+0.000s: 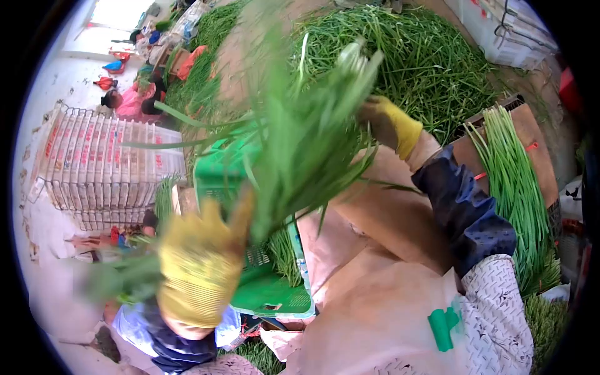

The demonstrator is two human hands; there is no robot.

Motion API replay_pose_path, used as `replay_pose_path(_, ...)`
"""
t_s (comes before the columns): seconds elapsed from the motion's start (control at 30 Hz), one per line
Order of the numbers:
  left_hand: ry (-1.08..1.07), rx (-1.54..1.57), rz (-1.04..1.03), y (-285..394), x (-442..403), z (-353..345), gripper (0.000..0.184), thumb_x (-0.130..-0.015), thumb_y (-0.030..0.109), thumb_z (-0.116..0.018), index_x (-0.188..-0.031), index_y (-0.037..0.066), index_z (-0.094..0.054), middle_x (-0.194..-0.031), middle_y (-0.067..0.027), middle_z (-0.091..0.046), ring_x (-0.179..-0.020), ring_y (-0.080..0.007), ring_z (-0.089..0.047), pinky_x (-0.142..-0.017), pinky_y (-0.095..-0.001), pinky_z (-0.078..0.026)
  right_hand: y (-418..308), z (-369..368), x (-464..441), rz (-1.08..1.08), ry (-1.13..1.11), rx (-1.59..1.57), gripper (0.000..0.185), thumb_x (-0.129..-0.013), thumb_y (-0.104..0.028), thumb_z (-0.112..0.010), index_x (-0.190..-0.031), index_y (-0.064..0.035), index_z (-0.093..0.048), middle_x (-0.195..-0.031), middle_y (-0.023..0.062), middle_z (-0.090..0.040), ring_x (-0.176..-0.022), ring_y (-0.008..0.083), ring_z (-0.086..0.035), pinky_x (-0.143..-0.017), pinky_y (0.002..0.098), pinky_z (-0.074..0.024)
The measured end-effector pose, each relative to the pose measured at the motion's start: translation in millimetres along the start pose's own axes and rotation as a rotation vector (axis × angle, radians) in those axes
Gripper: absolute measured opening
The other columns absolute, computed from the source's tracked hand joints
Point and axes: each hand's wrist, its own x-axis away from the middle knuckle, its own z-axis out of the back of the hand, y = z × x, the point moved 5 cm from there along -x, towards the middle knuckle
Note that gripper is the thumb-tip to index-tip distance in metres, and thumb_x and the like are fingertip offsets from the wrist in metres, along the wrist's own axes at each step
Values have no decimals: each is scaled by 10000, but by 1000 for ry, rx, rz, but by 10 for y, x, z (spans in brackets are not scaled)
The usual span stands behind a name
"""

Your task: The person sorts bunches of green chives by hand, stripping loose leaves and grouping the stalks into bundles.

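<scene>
A bunch of garlic chives (312, 140) hangs in front of me, smeared by motion, with its pale ends (356, 59) at the upper right. My right hand (390, 122), in a yellow glove with a dark palm, is closed on it, the fingertips partly hidden behind the stalks. Lower left, my left hand (200, 265) in a ribbed yellow glove is blurred. Its fingers point up and stand apart, close to the leaf tips. Blurred greens (128, 275) show left of that wrist; whether they touch the hand is unclear.
A green plastic crate (275, 300) stands below the bunch. A large heap of loose chives (387, 62) lies ahead. At right, neat chives (515, 181) rest on a brown board (534, 140). Stacked white crates (112, 156) stand left, near a person in pink (134, 103).
</scene>
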Motion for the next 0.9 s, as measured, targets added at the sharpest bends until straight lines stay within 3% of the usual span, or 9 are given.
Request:
replay_pose_path(0.13, -237, 301, 88, 605, 405, -972, 886, -607, 213, -785, -1408, 167, -410, -889, -104, -566, -719, -282, -597, -629, -430, -464, 197, 16, 382, -238, -49, 118, 217, -833, -90, -663, -1022, 16, -682, -965, 57, -674, -840, 155, -635, -744, 287, -513)
replay_pose_path(0.17, -266, 378, 125, 770, 520, -1169, 904, -586, 214, -796, -1404, 156, -414, -901, -105, -563, -747, -291, -593, -651, -434, -464, 137, -74, 568, -541, 20, -36, 225, -818, -92, -682, -1012, 22, -679, -913, 59, -676, -808, 157, -642, -745, 292, -520)
replay_pose_path(0.23, -134, 576, 175, 1061, 715, -1336, 892, -581, 187, -789, -1391, 137, -419, -918, -102, -554, -778, -312, -579, -678, -440, -459, 167, -56, 657, -572, 21, 123, 276, -787, -111, -725, -1010, 39, -666, -844, 63, -672, -763, 157, -645, -734, 310, -529)
replay_pose_path(0.37, -53, 706, 277, 1364, 945, -1549, 777, -610, 151, -752, -1327, 122, -454, -976, -126, -548, -765, -347, -559, -660, -452, -446, 75, -78, 633, -537, 124, 48, 221, -811, -119, -701, -967, 35, -675, -843, 37, -664, -749, 112, -605, -678, 261, -503)
replay_pose_path(0.57, 115, 818, 302, 1574, 1030, -1840, 785, -593, 167, -763, -1315, 142, -456, -993, -142, -555, -725, -353, -555, -590, -463, -433, -162, 123, 391, -67, 89, 969, 170, -741, -129, -714, -851, -2, -688, -733, 76, -646, -689, 184, -627, -627, 310, -502)
replay_pose_path(0.63, 74, 854, 306, 1577, 1024, -1835, 815, -583, 162, -768, -1333, 159, -448, -954, -135, -552, -720, -357, -554, -583, -459, -432, -311, 391, 280, -48, 279, 939, 176, -741, -144, -708, -840, 0, -685, -746, 102, -642, -703, 202, -626, -658, 308, -509)
replay_pose_path(0.7, 30, 889, 334, 1612, 1010, -1864, 895, -558, 154, -777, -1380, 180, -423, -945, -134, -552, -720, -358, -554, -585, -457, -430, -449, 1022, 41, -162, 528, 918, 166, -768, -174, -719, -869, -43, -719, -747, 94, -659, -719, 195, -638, -671, 312, -515)
replay_pose_path(0.77, 28, 896, 336, 1625, 1016, -1882, 933, -565, 156, -772, -1420, 194, -398, -945, -135, -551, -710, -357, -551, -583, -451, -429, -772, 1355, -126, -447, 697, 1597, 474, -812, -236, -724, -1235, -74, -584, -1064, 120, -657, -849, 225, -658, -775, 325, -540)
replay_pose_path(0.9, 76, 921, 336, 1609, 978, -1863, 842, -642, 149, -733, -1420, 143, -411, -1022, -156, -592, -759, -370, -587, -623, -440, -467, -433, 772, -127, -143, 3, 534, 706, -789, -230, -765, -1396, -97, -430, -1141, 139, -629, -1028, 232, -613, -881, 317, -511)
